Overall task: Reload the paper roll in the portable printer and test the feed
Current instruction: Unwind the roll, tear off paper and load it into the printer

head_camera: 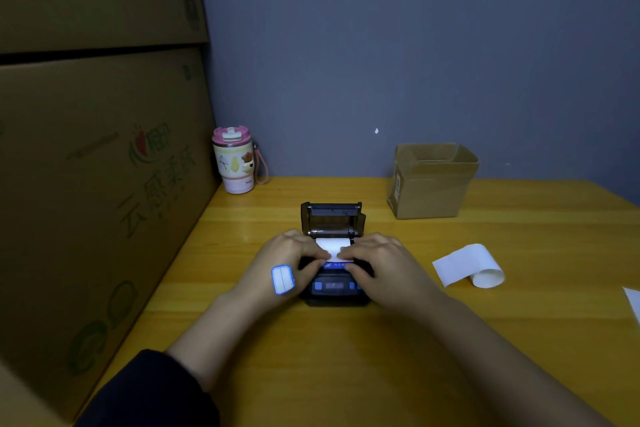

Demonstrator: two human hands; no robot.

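A small black portable printer sits on the yellow wooden table with its lid standing open at the back. A white paper roll lies in its bay, with the paper's loose end drawn forward. My left hand and my right hand flank the printer's top, and the fingers of both pinch the paper's front edge. A blue-bordered label sticks to the back of my left hand. My hands hide the printer's sides.
A loose curled strip of white paper lies to the right. An open small cardboard box stands at the back right, a pink-lidded tumbler at the back left. Large stacked cartons wall off the left side. A paper corner shows at the right edge.
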